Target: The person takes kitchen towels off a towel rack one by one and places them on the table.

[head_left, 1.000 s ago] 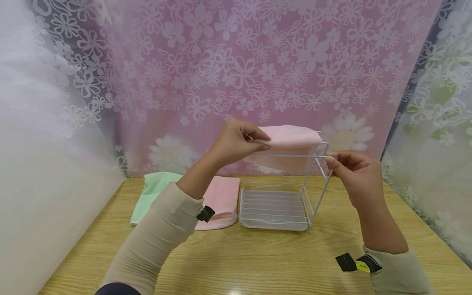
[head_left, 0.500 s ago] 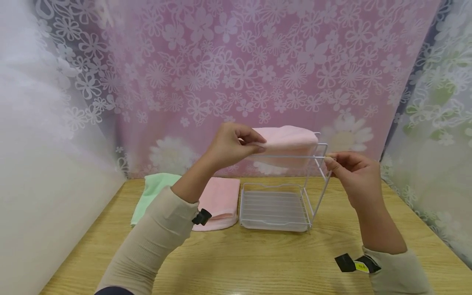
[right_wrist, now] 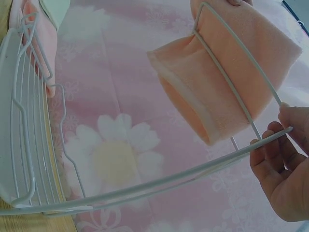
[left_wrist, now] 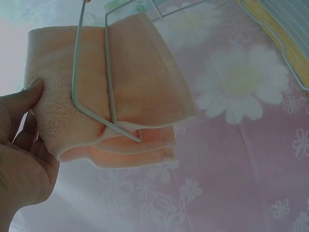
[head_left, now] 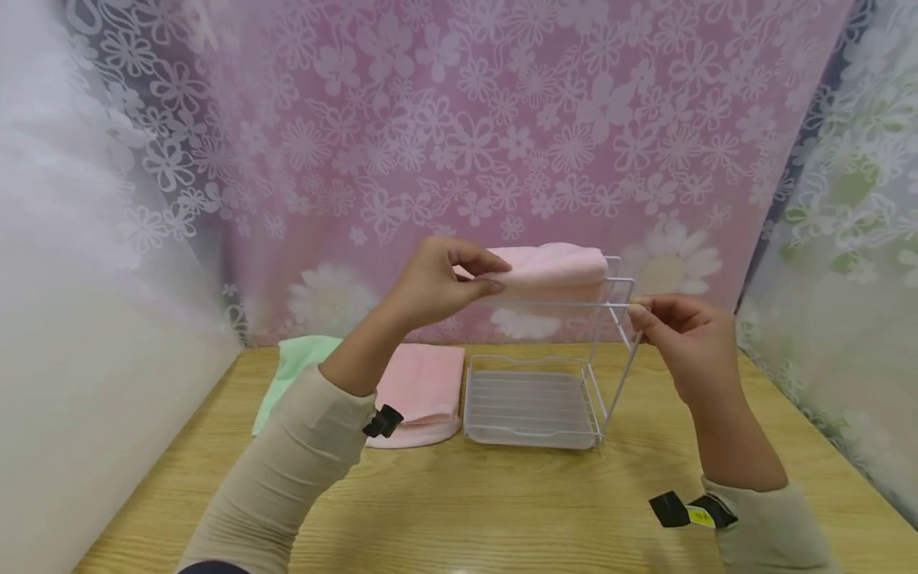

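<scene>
A folded pink towel [head_left: 552, 267] hangs over the top bars of a white wire rack [head_left: 622, 375]. My left hand [head_left: 441, 279] pinches the towel's left end between thumb and fingers. In the left wrist view the towel [left_wrist: 72, 72] drapes over a rack bar, its folded layers hanging loose below. My right hand [head_left: 692, 343] pinches the upper right front corner of the rack. From the right wrist view, the right hand [right_wrist: 285, 169] has its thumb and fingers on the wire bars, just beside the towel [right_wrist: 227, 72].
The rack's lower shelf holds a translucent tray [head_left: 531, 422] on the wooden table [head_left: 459, 502]. Left of it lie a second folded pink towel [head_left: 437, 375] and a green towel [head_left: 301, 359], partly behind my left forearm. A floral curtain [head_left: 466, 119] stands close behind.
The hanging pink towel has slid left along the bars with my left hand, baring more of the bars at the right. My right hand keeps its grip on the rack corner.
</scene>
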Tool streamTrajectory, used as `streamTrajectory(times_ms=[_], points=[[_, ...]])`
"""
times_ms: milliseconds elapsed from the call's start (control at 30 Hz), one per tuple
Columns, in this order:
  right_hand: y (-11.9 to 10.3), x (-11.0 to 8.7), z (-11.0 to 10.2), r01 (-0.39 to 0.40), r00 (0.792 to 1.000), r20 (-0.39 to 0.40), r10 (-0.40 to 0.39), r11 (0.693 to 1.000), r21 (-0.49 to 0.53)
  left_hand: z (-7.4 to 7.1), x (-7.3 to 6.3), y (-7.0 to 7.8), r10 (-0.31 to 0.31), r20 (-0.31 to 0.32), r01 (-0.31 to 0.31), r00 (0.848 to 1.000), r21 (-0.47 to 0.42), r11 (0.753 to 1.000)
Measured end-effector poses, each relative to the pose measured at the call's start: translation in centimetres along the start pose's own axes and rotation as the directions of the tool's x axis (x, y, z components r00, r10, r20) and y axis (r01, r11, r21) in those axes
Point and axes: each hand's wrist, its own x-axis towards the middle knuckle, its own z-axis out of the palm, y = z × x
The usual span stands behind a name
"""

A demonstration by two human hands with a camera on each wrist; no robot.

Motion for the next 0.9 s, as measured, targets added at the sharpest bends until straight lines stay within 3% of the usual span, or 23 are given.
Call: streamTrajectory(times_ms=[667,900], points=[[-0.1,0.0,0.1,-0.005,1.000,-0.011,0.005,1.000,0.006,-0.9,-1.1,-0.4,0.038,-0.024,-0.038,0.999,-0.022,0.999],[-0.1,0.0,0.1,-0.006,1.000,-0.015,0.006,1.000,0.006,-1.2,-1.5,-0.5,0.017,-0.031,-0.018,0.999,-0.041,0.999]])
